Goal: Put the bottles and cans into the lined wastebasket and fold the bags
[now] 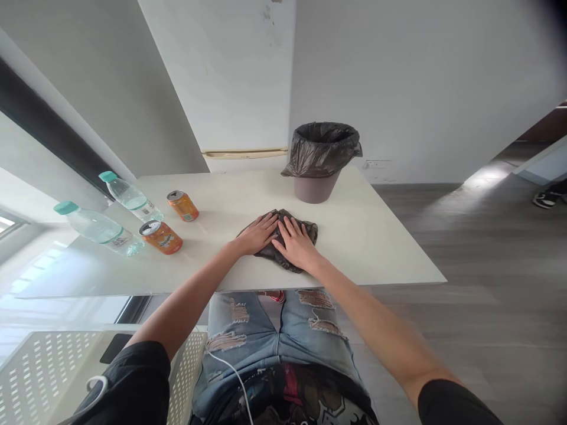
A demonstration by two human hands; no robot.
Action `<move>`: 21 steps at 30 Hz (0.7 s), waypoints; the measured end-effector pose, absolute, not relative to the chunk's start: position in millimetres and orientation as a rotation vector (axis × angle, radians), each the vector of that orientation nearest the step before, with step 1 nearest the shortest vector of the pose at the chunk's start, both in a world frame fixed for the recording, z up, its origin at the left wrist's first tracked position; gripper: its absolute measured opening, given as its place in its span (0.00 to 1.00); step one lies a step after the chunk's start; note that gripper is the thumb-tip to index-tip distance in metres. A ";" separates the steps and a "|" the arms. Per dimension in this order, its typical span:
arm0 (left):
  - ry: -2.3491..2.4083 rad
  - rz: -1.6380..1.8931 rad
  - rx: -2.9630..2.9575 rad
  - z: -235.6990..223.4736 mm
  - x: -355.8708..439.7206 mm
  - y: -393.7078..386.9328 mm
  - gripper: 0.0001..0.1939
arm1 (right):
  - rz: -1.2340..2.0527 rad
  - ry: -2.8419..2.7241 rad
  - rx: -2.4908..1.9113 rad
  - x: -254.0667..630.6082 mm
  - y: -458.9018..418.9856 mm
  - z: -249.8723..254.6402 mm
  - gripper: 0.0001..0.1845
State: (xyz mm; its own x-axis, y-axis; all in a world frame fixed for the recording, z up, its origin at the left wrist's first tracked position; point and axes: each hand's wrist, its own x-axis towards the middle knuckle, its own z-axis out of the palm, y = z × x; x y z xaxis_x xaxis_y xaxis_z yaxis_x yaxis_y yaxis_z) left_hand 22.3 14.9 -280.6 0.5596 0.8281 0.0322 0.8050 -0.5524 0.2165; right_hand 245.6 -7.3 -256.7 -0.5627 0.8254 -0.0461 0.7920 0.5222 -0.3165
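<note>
A crumpled black plastic bag (pixel 283 260) lies on the white table near its front edge. My left hand (pixel 257 234) rests flat on the bag's left part, fingers stretched out. Beside it, my right hand (pixel 296 241) presses on the bag's right part with its fingers spread. The fingertips of both hands almost meet in the middle. Beyond the hands stands a brownish trash bin (pixel 315 190), with a black bin liner (pixel 321 154) folded over its rim.
On the left of the white table (pixel 376 248) stand two clear water bottles (pixel 100 227) with teal caps and two orange soda cans (pixel 162 237). A perforated cream-coloured surface (pixel 44 366) lies below left. Behind the table is a white fridge-like panel (pixel 239 77).
</note>
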 end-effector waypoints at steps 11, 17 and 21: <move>1.393 0.237 2.597 -275.5 27.1 11.8 0.38 | 0.356 -2.680 -1.407 259.5 -10.4 -267.7 0.44; 1.409 0.174 2.604 -276.3 30.6 11.0 0.39 | 0.364 -2.696 -1.427 255.1 -9.2 -270.0 0.43; 1.426 0.320 2.676 -252.1 25.8 4.8 0.41 | 0.316 -2.558 -1.303 274.5 -17.7 -257.7 0.41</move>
